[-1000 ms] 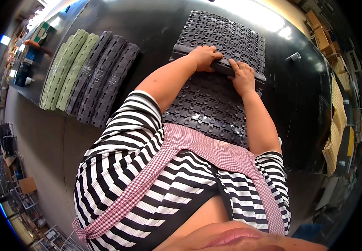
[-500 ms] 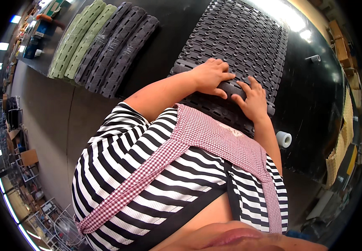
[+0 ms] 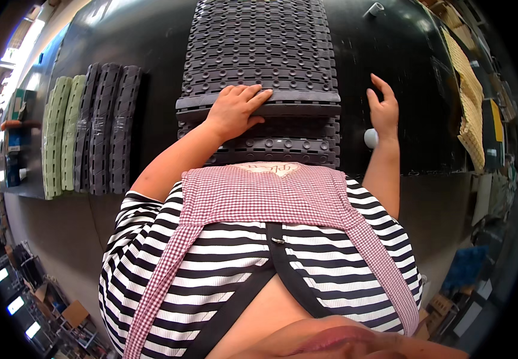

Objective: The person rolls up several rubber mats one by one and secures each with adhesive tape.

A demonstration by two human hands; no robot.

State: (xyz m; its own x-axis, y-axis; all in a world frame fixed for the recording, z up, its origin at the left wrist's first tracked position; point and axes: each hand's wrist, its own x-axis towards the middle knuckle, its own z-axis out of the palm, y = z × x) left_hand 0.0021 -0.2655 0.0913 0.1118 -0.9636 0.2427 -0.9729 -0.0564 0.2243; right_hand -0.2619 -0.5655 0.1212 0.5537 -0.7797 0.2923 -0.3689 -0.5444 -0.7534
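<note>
A long dark grey studded plastic mat [image 3: 259, 54] lies on the black table [image 3: 139, 42] and runs away from me. Its near end is folded up into a thick lip. My left hand [image 3: 235, 110] presses flat on that lip, fingers spread over its edge. My right hand [image 3: 383, 107] hovers open just right of the mat, fingers apart, holding nothing. A small white roll [image 3: 371, 137] sits on the table right under that hand's wrist.
At the left of the table lie several rolled mats side by side, green ones [image 3: 58, 137] and dark grey ones [image 3: 106, 128]. A small grey cylinder [image 3: 374, 9] stands at the far right. Tan woven mats [image 3: 471, 102] are stacked at the right edge. Shelves and boxes stand on the floor around the table.
My right hand has come off the mat and moved out to the right, now open. The left hand stays on the folded edge. The view has shifted closer over the mat.
</note>
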